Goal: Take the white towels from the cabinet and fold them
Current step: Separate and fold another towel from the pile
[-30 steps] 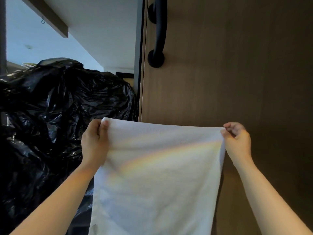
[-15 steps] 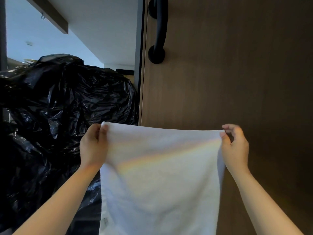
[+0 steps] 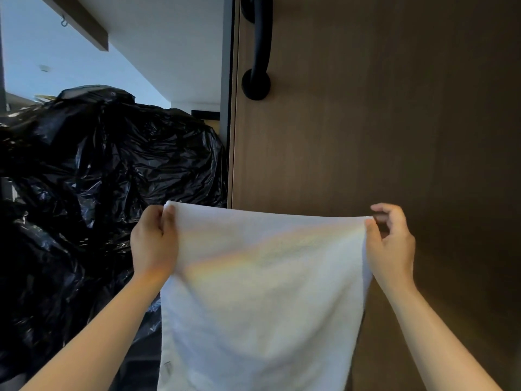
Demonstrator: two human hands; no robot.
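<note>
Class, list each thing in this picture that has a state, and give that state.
White cloth towel: held up, hanging spread out.
Left hand: pinches the towel's top left corner.
Right hand: pinches its top right corner.
Black plastic bags: crumpled, piled up.

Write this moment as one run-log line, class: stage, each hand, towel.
stage: held up for folding | left hand: pinches top-left corner | right hand: pinches top-right corner | white towel: hangs spread before wooden door
</note>
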